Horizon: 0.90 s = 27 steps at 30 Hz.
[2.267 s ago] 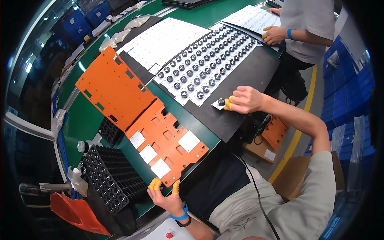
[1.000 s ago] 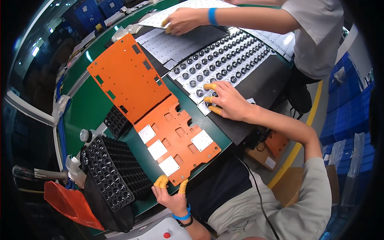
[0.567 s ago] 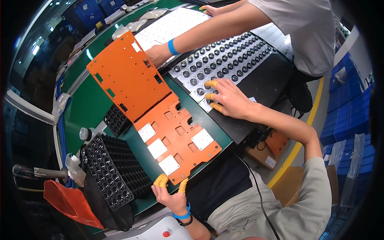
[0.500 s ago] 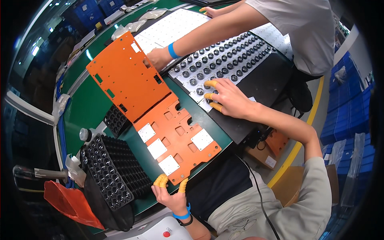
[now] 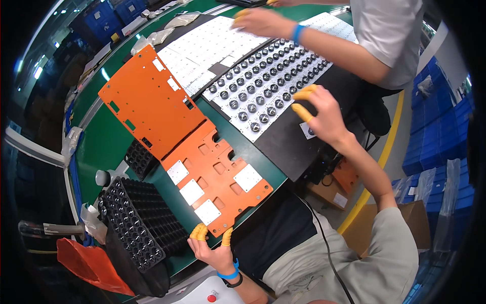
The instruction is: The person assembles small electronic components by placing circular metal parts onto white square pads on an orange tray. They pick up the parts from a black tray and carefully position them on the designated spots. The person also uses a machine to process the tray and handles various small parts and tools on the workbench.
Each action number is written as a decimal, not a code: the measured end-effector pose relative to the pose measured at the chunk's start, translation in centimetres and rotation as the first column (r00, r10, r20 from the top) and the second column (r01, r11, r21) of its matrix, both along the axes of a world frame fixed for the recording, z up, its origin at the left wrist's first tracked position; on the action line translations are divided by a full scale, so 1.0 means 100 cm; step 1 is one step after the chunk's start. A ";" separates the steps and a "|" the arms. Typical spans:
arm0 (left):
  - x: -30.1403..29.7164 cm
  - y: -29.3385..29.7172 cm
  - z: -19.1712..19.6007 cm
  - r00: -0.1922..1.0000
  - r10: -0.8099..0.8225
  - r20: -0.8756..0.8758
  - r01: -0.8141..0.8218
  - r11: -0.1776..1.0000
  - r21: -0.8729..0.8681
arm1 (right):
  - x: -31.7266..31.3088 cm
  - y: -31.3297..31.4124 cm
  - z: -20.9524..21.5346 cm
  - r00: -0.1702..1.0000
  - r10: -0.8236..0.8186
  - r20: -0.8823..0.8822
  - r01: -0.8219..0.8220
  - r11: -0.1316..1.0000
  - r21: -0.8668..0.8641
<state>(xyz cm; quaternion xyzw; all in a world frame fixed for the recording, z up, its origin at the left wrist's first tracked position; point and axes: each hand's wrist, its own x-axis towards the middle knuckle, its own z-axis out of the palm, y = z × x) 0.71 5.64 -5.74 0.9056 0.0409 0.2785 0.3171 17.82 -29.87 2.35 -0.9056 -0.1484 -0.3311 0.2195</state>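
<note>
My left hand [image 5: 211,245], with yellow finger cots, pinches the near corner of a small orange plate [image 5: 215,177] that carries three white square pads and lies on the green table. My right hand [image 5: 320,112] hovers with fingers spread over the black mat [image 5: 298,142], just beside a white board [image 5: 266,86] studded with several round black lenses. A small white tag lies on the mat under that hand. A larger orange plate [image 5: 149,104] lies behind the small one.
A co-worker's hand [image 5: 260,21] with a blue wristband reaches over white panels [image 5: 202,50] at the back. Black cell trays [image 5: 136,223] sit at my left, with an orange-red bag [image 5: 88,266] by the table edge. Blue crates stand at right.
My right hand has lifted off the lens board and shifted right over the black mat. The co-worker's arm has swung back toward the far panels. My left hand stays on the plate corner.
</note>
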 end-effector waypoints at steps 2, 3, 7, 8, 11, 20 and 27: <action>0.000 -0.001 0.001 1.000 0.005 -0.009 -0.005 1.000 -0.006 | -0.012 -0.017 -0.002 0.996 -0.080 -0.031 0.080 0.997 -0.025; 0.000 -0.001 0.002 1.000 0.006 -0.012 -0.006 1.000 -0.006 | -0.020 -0.020 -0.003 0.987 -0.120 -0.109 0.119 0.993 -0.015; -0.001 0.000 -0.002 1.000 0.006 0.000 -0.006 1.000 0.006 | -0.047 -0.030 -0.014 0.931 -0.149 -0.332 0.123 0.988 -0.098; 0.000 0.000 -0.001 1.000 0.002 -0.001 -0.002 1.000 0.011 | -0.048 -0.036 -0.021 0.932 -0.151 -0.330 0.123 0.987 -0.105; 0.000 0.000 -0.003 1.000 0.011 0.010 -0.012 1.000 0.020 | -0.049 -0.053 -0.030 0.922 -0.152 -0.355 0.127 0.987 -0.095; 0.002 -0.001 -0.010 0.999 -0.006 0.032 0.004 0.999 0.043 | 0.018 -0.203 -0.053 0.871 -0.355 -0.341 0.355 0.933 -0.063; 0.000 0.000 -0.009 0.999 0.026 0.027 -0.027 0.998 0.051 | 0.051 -0.203 -0.067 0.827 -0.481 -0.292 0.489 0.871 -0.051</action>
